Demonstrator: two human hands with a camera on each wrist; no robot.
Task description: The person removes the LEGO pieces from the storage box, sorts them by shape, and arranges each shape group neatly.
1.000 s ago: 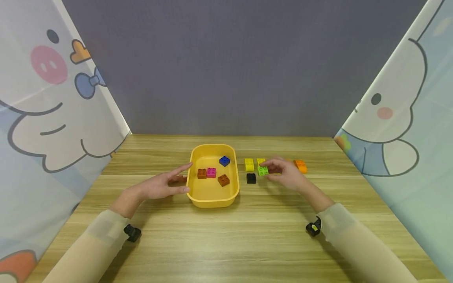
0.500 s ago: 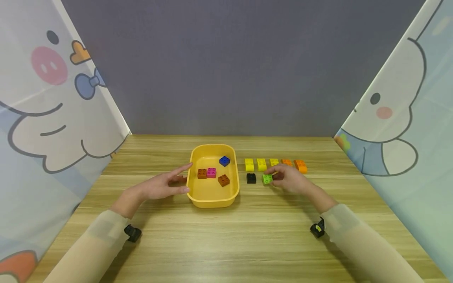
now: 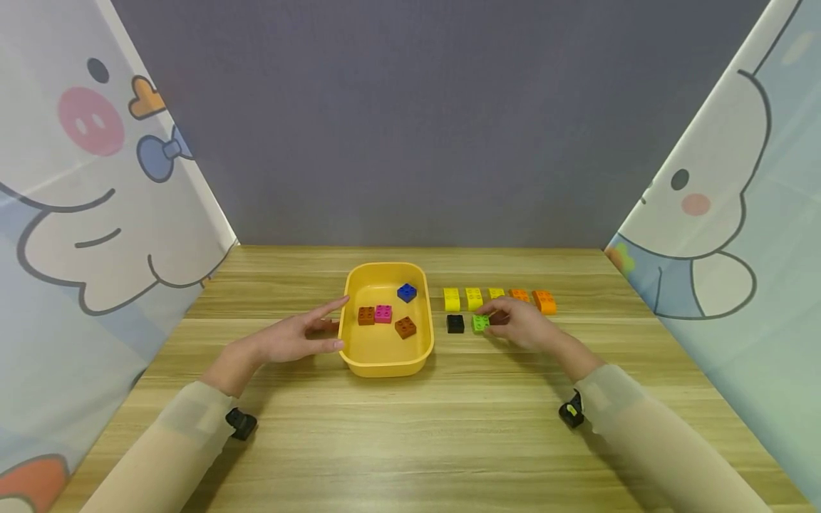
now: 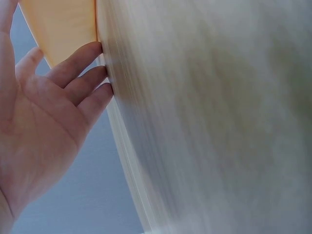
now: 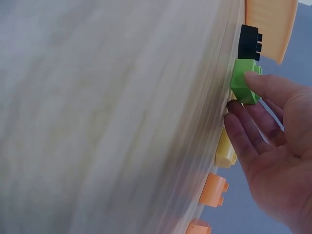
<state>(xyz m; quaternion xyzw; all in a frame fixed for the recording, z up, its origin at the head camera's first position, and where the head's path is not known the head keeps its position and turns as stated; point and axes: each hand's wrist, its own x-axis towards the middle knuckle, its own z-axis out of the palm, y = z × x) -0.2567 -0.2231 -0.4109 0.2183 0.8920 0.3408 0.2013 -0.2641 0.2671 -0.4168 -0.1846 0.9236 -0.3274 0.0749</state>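
My right hand (image 3: 522,324) pinches a lime green toy brick (image 3: 479,324) between thumb and fingers, just right of a black brick (image 3: 455,324). In the right wrist view the thumb lies on the side of the green brick (image 5: 240,83), which sits close over the tabletop. My left hand (image 3: 291,338) rests against the left side of a yellow tray (image 3: 385,370), thumb and index finger spread along its rim. The left wrist view shows its other fingers relaxed below the tray wall (image 4: 61,31). Inside the tray lie a blue brick (image 3: 407,292), a pink one (image 3: 383,313) and two brown ones (image 3: 405,327).
Behind the green and black bricks runs a row of yellow bricks (image 3: 452,298) and orange bricks (image 3: 544,301), partly covered by the right hand. A grey panel (image 3: 410,128) closes off the table's far edge. Cartoon-printed sheets (image 3: 712,214) flank both sides.
My right hand has brought the green brick from in front of the yellow row toward me, then slightly left, beside the black brick. The left hand and tray stay put.
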